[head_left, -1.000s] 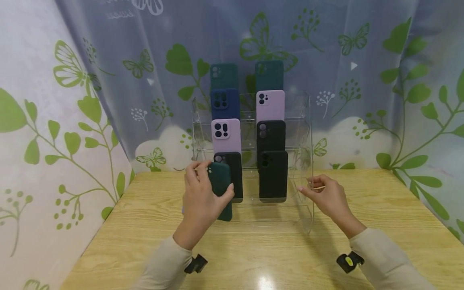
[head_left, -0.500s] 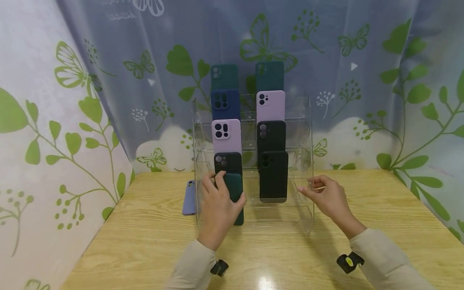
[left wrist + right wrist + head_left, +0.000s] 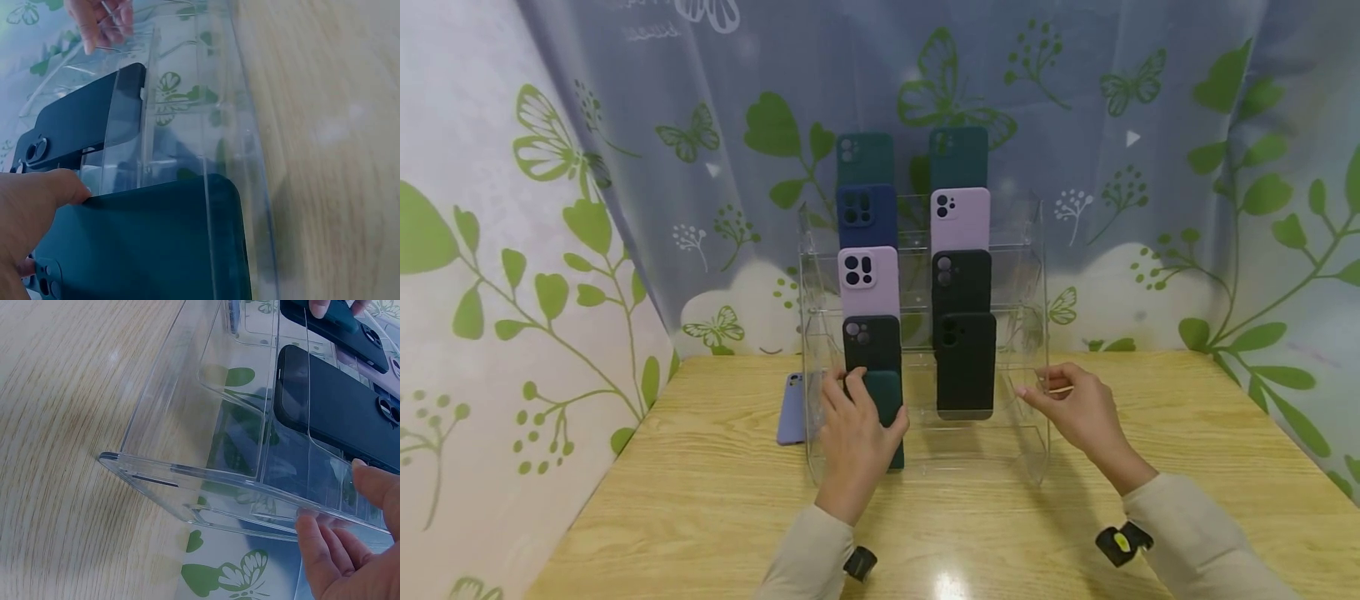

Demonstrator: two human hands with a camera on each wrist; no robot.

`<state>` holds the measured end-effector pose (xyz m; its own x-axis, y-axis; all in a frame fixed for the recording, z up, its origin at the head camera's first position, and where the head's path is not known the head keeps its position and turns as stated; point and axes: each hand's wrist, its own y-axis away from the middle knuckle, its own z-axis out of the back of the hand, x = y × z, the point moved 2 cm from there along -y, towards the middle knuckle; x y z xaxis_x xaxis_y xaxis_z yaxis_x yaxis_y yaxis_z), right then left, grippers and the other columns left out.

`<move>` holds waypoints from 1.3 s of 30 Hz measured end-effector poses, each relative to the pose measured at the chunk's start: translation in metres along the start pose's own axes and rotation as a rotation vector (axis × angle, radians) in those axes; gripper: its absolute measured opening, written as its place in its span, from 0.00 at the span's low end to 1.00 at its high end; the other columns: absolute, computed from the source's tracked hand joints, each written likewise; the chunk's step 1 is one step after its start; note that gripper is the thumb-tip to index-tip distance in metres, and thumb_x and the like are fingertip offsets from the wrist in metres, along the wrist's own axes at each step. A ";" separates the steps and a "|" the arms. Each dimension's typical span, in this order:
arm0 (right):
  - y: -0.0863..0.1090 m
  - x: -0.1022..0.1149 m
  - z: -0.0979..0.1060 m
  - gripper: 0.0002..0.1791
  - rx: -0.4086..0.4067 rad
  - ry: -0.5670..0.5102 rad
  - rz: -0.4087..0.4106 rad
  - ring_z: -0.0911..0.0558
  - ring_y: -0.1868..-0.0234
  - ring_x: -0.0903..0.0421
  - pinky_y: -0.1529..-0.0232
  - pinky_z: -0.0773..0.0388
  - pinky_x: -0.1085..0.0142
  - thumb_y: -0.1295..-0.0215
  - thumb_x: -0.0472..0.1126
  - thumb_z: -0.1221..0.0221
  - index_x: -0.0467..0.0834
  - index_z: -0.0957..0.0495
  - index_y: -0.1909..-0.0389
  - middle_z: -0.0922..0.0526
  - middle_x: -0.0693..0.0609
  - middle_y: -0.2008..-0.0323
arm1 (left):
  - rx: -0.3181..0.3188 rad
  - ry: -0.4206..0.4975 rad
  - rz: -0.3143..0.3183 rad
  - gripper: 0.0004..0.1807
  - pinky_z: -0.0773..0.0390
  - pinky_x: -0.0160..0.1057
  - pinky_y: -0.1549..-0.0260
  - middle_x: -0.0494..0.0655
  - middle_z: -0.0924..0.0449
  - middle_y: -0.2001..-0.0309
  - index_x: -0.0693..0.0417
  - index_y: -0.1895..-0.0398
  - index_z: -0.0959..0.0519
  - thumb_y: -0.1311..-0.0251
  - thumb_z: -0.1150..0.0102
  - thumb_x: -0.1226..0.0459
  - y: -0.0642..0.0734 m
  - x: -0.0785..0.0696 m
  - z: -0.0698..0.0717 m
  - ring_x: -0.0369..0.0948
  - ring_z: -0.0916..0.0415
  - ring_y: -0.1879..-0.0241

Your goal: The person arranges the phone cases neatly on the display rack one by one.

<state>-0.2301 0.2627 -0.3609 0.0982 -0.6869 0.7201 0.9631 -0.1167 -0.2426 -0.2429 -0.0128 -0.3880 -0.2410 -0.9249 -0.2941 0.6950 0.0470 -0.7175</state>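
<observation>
My left hand grips a dark green phone case by its edges, fingers at the upper left and thumb on the right side. It stands at the lowest tier of a clear acrylic display stand, in front of a black phone case. In the left wrist view, the case's lower end sits behind the stand's clear front lip. My right hand pinches the stand's right side panel between thumb and fingers. Beside it in the right wrist view is another black phone case.
Two columns of phone cases rise up the tiers, among them a lilac case, a navy case and a teal case. A periwinkle case lies on the wooden table left of the stand. A patterned curtain hangs behind.
My left hand has moved right and down with the green case, bringing it into the stand's lowest left place. The periwinkle case has come into sight. My right hand has stayed put.
</observation>
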 end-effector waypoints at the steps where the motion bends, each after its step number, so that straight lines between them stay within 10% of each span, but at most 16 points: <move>1: 0.000 0.000 0.000 0.33 0.001 0.000 0.000 0.18 0.54 0.38 0.63 0.17 0.53 0.38 0.58 0.39 0.34 0.25 0.46 0.21 0.33 0.53 | -0.003 -0.004 -0.001 0.41 0.28 0.40 0.90 0.63 0.39 0.46 0.60 0.46 0.34 0.56 0.27 0.46 0.001 0.000 0.000 0.53 0.33 0.54; 39: 0.000 -0.001 -0.002 0.33 -0.004 0.000 -0.004 0.18 0.54 0.38 0.64 0.17 0.54 0.38 0.58 0.38 0.35 0.26 0.45 0.21 0.34 0.54 | -0.029 -0.089 -0.044 0.38 0.32 0.35 0.93 0.65 0.37 0.47 0.62 0.56 0.35 0.56 0.28 0.44 0.010 0.000 -0.009 0.53 0.33 0.55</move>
<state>-0.2304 0.2620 -0.3628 0.0943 -0.6862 0.7213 0.9624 -0.1227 -0.2425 -0.2416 -0.0088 -0.4007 -0.2091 -0.9561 -0.2054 0.6646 0.0151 -0.7471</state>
